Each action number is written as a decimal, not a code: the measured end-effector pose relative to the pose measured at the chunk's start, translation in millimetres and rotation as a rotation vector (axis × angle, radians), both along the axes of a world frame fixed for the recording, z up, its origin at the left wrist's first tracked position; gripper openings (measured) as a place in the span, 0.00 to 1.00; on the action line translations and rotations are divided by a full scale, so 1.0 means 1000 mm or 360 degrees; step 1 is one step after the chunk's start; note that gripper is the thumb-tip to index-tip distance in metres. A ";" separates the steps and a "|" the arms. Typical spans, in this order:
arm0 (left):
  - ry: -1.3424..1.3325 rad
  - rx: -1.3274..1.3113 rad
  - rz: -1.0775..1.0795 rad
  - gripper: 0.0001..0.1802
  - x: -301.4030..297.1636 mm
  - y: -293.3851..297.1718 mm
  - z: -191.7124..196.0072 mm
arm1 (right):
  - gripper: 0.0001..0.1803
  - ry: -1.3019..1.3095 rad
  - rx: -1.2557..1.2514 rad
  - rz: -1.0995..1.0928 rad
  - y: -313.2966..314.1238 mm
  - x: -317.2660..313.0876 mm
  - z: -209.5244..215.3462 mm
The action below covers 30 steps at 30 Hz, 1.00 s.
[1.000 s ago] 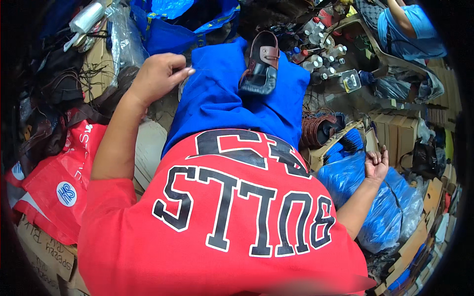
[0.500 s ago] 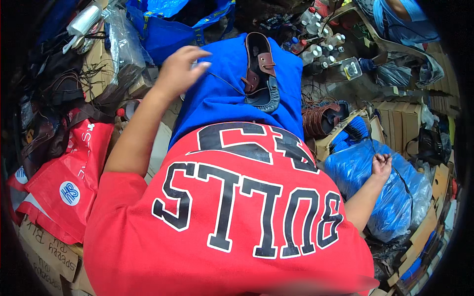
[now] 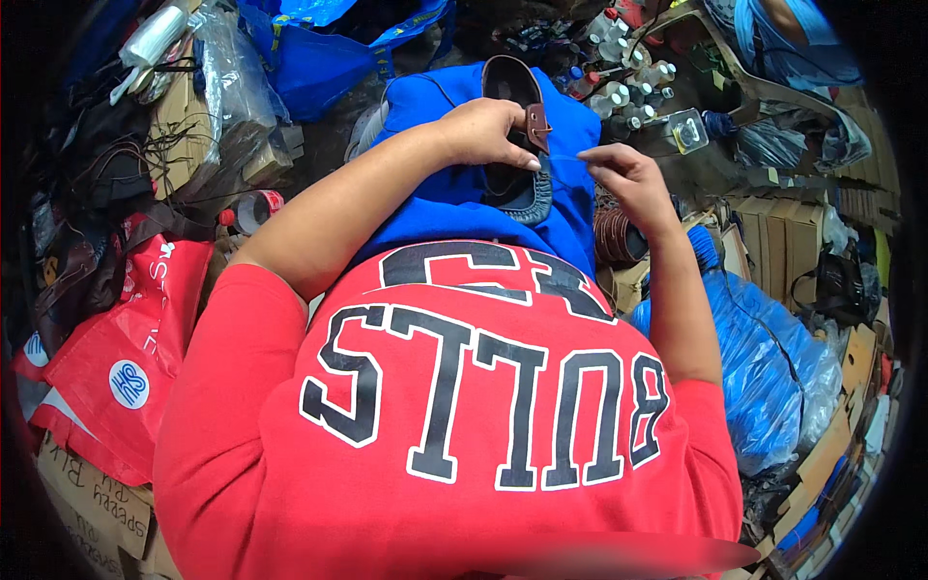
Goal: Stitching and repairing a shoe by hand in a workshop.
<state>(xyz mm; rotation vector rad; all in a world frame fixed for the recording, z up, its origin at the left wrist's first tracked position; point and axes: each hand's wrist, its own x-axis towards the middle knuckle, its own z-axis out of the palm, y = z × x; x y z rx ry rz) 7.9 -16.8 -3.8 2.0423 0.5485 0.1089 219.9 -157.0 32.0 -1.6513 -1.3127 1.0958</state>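
A moccasin-style shoe (image 3: 530,205) with a gathered dark blue toe and brown leather sides lies across my lap on blue cloth. My left hand (image 3: 491,133) grips its upper beside the brown eyelet flap, thumb over the opening and fingertips partly hidden. Just right of the shoe, my right hand (image 3: 630,182) is closed in a pinch. A faint thin thread (image 3: 563,157) runs between those fingertips and the shoe. Whether a needle is there too is too small to tell.
Several bottles (image 3: 633,92) stand at the far right. Coiled brown straps (image 3: 619,235) and a blue plastic-wrapped bundle (image 3: 749,358) lie right of me. A red bag (image 3: 121,358) is at my left, a blue bag (image 3: 324,58) beyond my lap.
My left hand has come rightward from beside the lap onto the shoe. My right hand has come back from its outstretched place over the blue bundle to the shoe's right side.
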 end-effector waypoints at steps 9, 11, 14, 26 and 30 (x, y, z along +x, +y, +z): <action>-0.0151 -0.0419 -0.0184 0.17 0.004 0.005 -0.016 | 0.08 -0.0598 -0.0081 0.0376 0.019 -0.001 0.000; -0.0150 -0.0476 -0.0188 0.16 0.005 0.005 -0.015 | 0.09 -0.0594 -0.0102 0.0413 0.019 -0.001 0.000; -0.0133 -0.0515 -0.0183 0.15 0.006 0.005 -0.011 | 0.09 -0.0364 -0.0123 0.0448 0.019 -0.002 -0.001; -0.0261 -0.0145 -0.0419 0.12 0.015 0.008 -0.001 | 0.12 -0.0235 0.0117 0.0367 -0.001 -0.012 -0.022; -0.0178 -0.0115 -0.0498 0.11 0.013 0.011 0.000 | 0.15 -0.0489 0.0201 0.0428 -0.006 -0.019 -0.011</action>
